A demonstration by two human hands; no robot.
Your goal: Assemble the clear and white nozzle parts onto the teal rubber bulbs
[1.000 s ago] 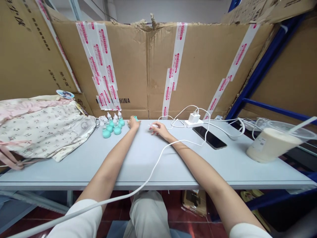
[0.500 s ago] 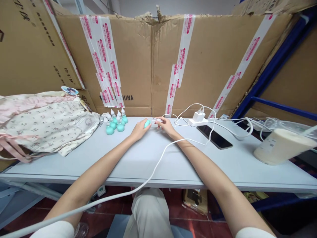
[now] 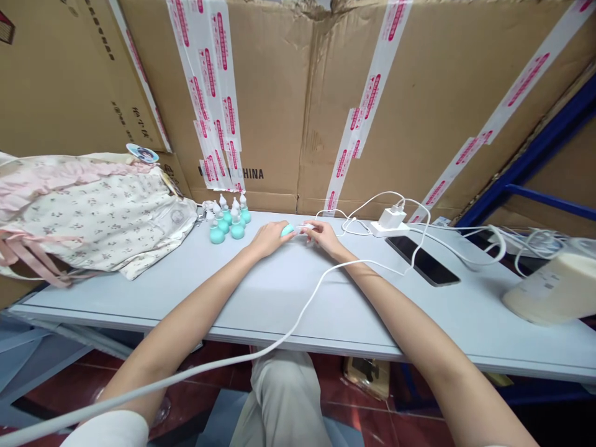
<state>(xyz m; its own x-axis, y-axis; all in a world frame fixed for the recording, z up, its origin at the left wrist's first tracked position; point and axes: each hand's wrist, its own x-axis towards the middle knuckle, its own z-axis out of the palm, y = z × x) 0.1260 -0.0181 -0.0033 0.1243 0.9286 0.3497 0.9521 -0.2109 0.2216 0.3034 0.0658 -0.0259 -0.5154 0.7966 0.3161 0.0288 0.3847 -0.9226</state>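
My left hand point(image 3: 270, 239) is closed around a teal bulb point(image 3: 287, 230) near the middle of the table's back part. Its clear tip points right, toward my right hand point(image 3: 323, 236). The fingers of my right hand are pinched on a small clear piece point(image 3: 306, 230) at that tip; whether the two parts are joined cannot be made out. To the left of my hands, several teal bulbs with clear nozzles point(image 3: 216, 233) stand upright in a group.
A floral cloth bag point(image 3: 102, 217) lies on the table's left. To the right are a white charger point(image 3: 391, 218), a black phone point(image 3: 423, 261) and a beige cup point(image 3: 554, 288). A white cable point(image 3: 298, 320) crosses in front. Cardboard point(image 3: 270, 93) stands behind the table point(image 3: 279, 298).
The view has tilted down and shifted left, so things appear displaced to the right. My hands still hold the bulb and the clear piece, now slightly closer together.
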